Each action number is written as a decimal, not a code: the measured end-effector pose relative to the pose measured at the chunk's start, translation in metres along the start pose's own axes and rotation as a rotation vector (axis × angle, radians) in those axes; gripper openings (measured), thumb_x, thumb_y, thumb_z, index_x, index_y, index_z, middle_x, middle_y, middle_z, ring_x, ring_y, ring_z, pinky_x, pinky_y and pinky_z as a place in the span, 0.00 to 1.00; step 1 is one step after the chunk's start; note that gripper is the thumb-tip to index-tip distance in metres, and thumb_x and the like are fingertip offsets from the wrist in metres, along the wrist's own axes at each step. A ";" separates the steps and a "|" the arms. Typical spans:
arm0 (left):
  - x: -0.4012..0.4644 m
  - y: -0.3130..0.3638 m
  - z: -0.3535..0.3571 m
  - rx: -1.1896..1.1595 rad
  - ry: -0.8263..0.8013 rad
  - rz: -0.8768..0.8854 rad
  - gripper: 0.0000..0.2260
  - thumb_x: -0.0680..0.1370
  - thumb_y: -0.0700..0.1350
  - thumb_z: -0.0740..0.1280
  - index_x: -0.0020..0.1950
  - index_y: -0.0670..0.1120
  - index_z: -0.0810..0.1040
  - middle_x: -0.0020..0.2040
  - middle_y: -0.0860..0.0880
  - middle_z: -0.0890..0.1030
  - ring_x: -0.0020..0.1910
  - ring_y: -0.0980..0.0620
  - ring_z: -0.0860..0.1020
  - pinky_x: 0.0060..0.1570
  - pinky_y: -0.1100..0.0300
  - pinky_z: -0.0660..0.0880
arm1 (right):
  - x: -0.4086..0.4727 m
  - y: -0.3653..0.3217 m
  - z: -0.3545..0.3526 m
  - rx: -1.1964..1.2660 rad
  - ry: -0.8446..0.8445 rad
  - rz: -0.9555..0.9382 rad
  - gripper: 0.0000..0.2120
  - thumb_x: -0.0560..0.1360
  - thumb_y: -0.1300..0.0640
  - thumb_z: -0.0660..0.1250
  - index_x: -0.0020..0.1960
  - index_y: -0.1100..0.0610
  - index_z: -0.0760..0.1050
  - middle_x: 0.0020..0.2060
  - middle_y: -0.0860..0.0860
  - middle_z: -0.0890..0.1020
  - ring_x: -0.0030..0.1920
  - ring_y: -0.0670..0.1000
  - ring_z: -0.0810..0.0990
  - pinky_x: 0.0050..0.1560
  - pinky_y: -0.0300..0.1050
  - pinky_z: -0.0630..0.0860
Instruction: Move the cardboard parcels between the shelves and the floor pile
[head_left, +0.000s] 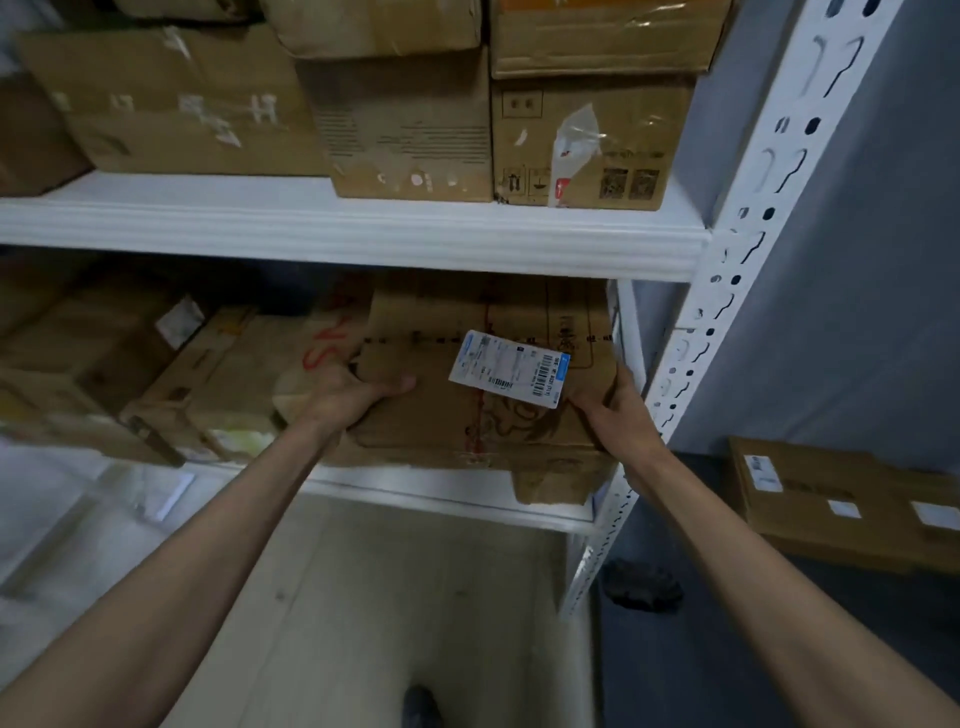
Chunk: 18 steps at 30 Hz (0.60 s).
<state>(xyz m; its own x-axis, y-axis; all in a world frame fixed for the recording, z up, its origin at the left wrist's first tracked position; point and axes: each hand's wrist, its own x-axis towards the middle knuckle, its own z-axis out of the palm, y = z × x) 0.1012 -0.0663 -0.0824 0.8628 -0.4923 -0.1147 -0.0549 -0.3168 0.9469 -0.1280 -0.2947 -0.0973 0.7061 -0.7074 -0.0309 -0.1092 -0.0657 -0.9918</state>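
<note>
Cardboard parcel (483, 410) sits on the lower shelf (441, 501) at the right end, tucked against the white upright (727, 291), front edge sticking out a bit past the shelf lip. Left hand (353, 395) is clamped on the parcel's 9 o'clock edge, thumb lying on top and fingers curled out of sight. Right hand (613, 410) grips the 3 o'clock corner, fingers wrapped round it.

My read: this one's flat, wide and pretty beat up. The front corner at 5 o'clock is crumpled and the top looks dented, so I'd guess soft, tired board that'll sag if lifted from one side only. Probably not heavy, but can't know. Holding both opposite edges seems right; I'd keep off the shipping label (511, 368), slick paper.
</note>
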 end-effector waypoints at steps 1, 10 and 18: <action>-0.012 -0.003 -0.004 -0.003 0.024 0.004 0.27 0.60 0.53 0.84 0.54 0.59 0.78 0.44 0.64 0.84 0.44 0.66 0.82 0.37 0.71 0.78 | -0.005 0.000 0.000 -0.001 -0.028 -0.013 0.18 0.77 0.57 0.73 0.59 0.41 0.71 0.53 0.41 0.81 0.50 0.35 0.82 0.49 0.31 0.79; -0.112 -0.009 -0.030 -0.021 0.137 -0.049 0.44 0.55 0.58 0.82 0.68 0.55 0.68 0.52 0.60 0.78 0.51 0.58 0.80 0.42 0.65 0.76 | -0.074 0.002 0.003 0.026 -0.137 -0.025 0.24 0.78 0.58 0.71 0.68 0.43 0.65 0.64 0.48 0.79 0.64 0.51 0.78 0.67 0.54 0.76; -0.196 -0.025 -0.047 0.001 0.089 0.005 0.39 0.58 0.58 0.82 0.66 0.56 0.72 0.52 0.60 0.80 0.51 0.57 0.81 0.44 0.61 0.78 | -0.165 0.002 -0.001 0.010 -0.079 0.049 0.23 0.75 0.55 0.74 0.62 0.40 0.66 0.49 0.34 0.76 0.47 0.34 0.77 0.34 0.24 0.74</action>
<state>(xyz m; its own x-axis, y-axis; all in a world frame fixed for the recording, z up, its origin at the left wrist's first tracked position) -0.0426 0.0764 -0.0690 0.9037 -0.4201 -0.0831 -0.0596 -0.3155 0.9470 -0.2455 -0.1792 -0.0943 0.7533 -0.6517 -0.0886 -0.1379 -0.0248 -0.9901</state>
